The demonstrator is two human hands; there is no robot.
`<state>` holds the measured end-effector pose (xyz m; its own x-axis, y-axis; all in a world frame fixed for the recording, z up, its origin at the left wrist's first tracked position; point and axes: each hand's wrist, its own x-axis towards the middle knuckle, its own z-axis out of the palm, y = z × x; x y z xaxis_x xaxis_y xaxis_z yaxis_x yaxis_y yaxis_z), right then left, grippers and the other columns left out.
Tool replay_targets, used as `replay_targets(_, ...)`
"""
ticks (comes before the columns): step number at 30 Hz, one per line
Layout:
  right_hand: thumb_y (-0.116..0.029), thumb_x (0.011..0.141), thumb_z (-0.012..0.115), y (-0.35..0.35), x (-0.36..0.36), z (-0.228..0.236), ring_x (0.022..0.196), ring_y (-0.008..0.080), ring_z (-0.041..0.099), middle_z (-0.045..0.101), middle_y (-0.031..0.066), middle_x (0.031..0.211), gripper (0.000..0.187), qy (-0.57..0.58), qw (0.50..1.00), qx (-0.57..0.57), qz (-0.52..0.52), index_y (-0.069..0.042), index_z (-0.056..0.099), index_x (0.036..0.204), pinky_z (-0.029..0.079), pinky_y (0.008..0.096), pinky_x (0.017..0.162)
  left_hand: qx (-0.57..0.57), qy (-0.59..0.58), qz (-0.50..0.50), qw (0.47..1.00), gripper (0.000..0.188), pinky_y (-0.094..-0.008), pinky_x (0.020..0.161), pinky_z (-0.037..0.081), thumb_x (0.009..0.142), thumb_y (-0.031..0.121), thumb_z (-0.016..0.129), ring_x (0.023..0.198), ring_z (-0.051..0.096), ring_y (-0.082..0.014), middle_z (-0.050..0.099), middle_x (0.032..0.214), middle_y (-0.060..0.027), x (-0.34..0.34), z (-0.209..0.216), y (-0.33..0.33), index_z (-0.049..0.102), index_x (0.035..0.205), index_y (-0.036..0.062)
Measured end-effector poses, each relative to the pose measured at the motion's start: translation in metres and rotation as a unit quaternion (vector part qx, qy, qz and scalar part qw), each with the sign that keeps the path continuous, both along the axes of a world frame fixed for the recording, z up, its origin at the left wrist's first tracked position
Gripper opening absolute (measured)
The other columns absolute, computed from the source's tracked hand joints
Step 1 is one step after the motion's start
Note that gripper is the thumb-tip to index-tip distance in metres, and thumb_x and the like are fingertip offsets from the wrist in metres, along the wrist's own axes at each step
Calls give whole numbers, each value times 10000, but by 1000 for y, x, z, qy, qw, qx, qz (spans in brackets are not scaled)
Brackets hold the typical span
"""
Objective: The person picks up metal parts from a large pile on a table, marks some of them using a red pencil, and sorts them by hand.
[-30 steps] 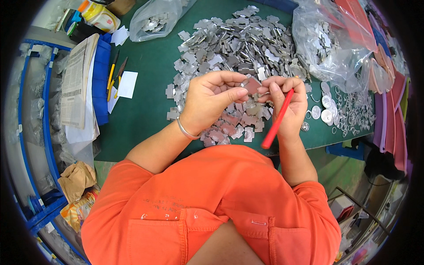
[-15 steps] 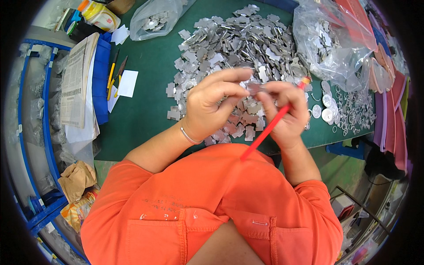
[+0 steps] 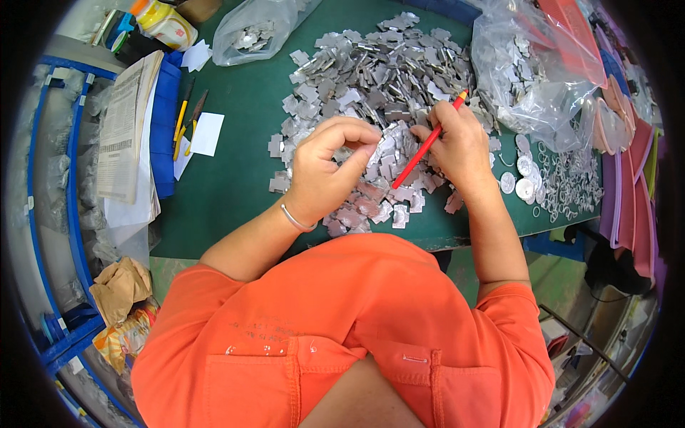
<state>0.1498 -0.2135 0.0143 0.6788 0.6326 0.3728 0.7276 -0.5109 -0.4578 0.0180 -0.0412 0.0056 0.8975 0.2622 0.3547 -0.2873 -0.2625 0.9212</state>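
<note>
My left hand (image 3: 325, 167), with a silver bangle (image 3: 296, 220) at the wrist, hovers over the near left of a heap of small flat metal plates (image 3: 357, 68). Its thumb and index finger meet in a pinch; whatever is between them is hidden. A slim red stick with a yellow end (image 3: 418, 155), pencil-like, slants across my right hand (image 3: 460, 143), which is closed around it. That hand is at the right side of the heap, its fingertips down by the plates. Whether it also touches a plate, I cannot make out.
Clear plastic bags of metal plates (image 3: 260, 32) stand at the back left and right (image 3: 535, 78). Round discs (image 3: 526, 167) and small rings (image 3: 567, 182) lie on the green table's right. Yellow-handled pliers (image 3: 193, 121), white paper (image 3: 207, 134) and a blue bin (image 3: 165, 121) are left.
My right hand has moved away from my left, up and out onto the heap, carrying the red stick. The small piece seen between both hands' fingertips no longer shows. My left hand has drawn slightly back left.
</note>
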Motion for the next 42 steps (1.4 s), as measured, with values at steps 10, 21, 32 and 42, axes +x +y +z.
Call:
replay_targets(10, 74, 771, 663, -1, -36, 3, 709, 114, 594, 650, 124, 830, 302, 314, 886, 332, 80, -49, 394, 708, 467, 231, 602, -315, 158, -32, 935, 196, -232, 611, 501, 906, 101, 551, 682, 604, -115, 612, 822, -68, -16, 6, -12, 570, 1055, -26)
replay_targets(21, 95, 745, 666, 14, -54, -28, 760, 212, 658, 655, 184, 918, 289, 29, 917, 361, 166, -47, 415, 729, 517, 272, 629, -370, 139, -54, 917, 200, -303, 709, 567, 811, -29, 633, 808, 661, -199, 631, 871, -116, -22, -6, -10, 567, 999, -50)
replay_targets(32, 115, 704, 689, 15, -60, -38, 707, 171, 606, 613, 163, 902, 338, 72, 905, 384, 168, -49, 402, 778, 512, 260, 612, -93, 7, 24, 995, 206, -253, 692, 539, 813, -9, 636, 834, 648, -161, 622, 940, -108, -24, -18, -17, 622, 1016, -45)
replay_targets(42, 147, 697, 651, 18, -61, -36, 702, 236, 613, 630, 153, 877, 318, -25, 915, 362, 177, -54, 421, 786, 497, 298, 583, -331, 111, -22, 937, 320, -247, 705, 534, 834, 36, 641, 820, 630, -143, 637, 914, -101, -23, -8, -14, 550, 1128, -53)
